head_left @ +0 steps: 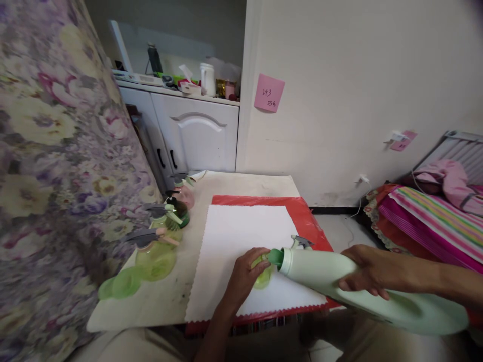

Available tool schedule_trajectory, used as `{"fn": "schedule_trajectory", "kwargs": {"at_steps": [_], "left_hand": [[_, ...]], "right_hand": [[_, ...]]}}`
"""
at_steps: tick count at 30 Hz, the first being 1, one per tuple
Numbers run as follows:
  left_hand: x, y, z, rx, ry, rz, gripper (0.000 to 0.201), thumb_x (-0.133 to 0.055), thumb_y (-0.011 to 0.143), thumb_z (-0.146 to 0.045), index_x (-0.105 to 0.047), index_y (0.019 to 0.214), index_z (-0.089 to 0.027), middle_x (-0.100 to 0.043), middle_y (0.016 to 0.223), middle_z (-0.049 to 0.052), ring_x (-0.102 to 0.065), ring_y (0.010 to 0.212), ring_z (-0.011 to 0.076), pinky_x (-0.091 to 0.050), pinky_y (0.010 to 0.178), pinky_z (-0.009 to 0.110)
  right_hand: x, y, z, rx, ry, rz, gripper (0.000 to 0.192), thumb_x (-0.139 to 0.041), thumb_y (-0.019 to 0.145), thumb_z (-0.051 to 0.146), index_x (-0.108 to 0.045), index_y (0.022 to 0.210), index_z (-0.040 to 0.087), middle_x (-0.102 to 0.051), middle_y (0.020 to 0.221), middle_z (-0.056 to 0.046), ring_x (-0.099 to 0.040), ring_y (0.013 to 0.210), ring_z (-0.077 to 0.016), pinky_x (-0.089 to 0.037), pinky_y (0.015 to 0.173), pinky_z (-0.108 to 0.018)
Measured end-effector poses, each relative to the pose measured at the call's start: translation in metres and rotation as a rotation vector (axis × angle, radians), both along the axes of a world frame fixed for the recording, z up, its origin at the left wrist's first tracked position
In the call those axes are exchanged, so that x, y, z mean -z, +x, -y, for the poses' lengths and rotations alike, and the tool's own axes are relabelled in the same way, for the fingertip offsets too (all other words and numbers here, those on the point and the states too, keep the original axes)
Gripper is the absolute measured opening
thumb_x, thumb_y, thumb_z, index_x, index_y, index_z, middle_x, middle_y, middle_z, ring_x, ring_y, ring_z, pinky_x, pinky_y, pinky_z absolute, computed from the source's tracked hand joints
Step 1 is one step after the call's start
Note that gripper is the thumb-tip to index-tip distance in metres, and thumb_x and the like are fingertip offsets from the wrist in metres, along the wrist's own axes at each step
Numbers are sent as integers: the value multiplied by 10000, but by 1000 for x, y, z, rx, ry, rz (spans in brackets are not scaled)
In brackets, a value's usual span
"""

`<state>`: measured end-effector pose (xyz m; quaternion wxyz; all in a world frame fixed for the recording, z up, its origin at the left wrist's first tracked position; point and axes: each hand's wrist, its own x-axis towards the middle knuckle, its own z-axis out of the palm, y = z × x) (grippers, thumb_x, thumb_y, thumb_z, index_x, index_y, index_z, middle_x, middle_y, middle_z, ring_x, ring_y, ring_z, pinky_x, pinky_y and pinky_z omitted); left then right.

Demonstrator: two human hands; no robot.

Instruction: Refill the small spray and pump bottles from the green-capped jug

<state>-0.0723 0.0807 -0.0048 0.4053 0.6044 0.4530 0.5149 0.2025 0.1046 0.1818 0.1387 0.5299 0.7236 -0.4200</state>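
Head view shows a pale room wall [339, 75] above a small bench [245, 183] wedged between a floral curtain [56, 151] on its left and a striped bed [433, 216] on its right, with open floor [339, 226] past its far right corner and white cabinets [196, 133] behind. On the bench lie a red sheet [305, 211] and a white cloth [241, 236], spray bottles [166, 231] lining its left edge. Left hand [245, 279], its grip closed, holds a small yellow-green bottle [263, 274] on the cloth while right hand [372, 274] grips a large pale-green jug [358, 289], tipped spout-first against it; a pink note [268, 93] reads "293".
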Motion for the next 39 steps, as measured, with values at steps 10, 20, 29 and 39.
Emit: {"fn": "schedule_trajectory", "kwargs": {"at_steps": [10, 20, 29, 39], "left_hand": [[-2, -1, 0, 3, 0, -8, 248, -605, 843, -321, -687, 1059, -229, -689, 1088, 53, -611, 1049, 218, -431, 934, 312], [0, -1, 0, -1, 2, -16, 257, -608, 834, -332, -684, 1057, -228, -691, 1088, 57, -612, 1049, 226, -435, 936, 324], [-2, -1, 0, 0, -2, 2, 258, -601, 835, -344, -687, 1045, -221, -693, 1083, 62, -616, 1039, 231, -442, 930, 325], [-1, -1, -1, 1, -12, 3, 259, -611, 830, -329, -689, 1049, -216, -695, 1088, 60, -615, 1048, 226, -440, 934, 316]], "right_hand": [[1, 2, -1, 9, 4, 13, 423, -624, 749, 556, -607, 853, 147, -551, 564, 17, -506, 477, -104, -366, 427, -182], [3, 4, -2, -22, -1, -12, 418, -610, 751, 565, -601, 811, 152, -547, 571, 14, -508, 491, -111, -372, 426, -182], [-3, -1, 0, -36, -3, -14, 421, -602, 754, 564, -592, 799, 146, -530, 551, 22, -487, 459, -100, -350, 426, -185], [-1, 0, -1, -42, 4, -20, 379, -598, 774, 536, -590, 790, 157, -516, 547, 31, -487, 466, -101, -354, 415, -179]]}}
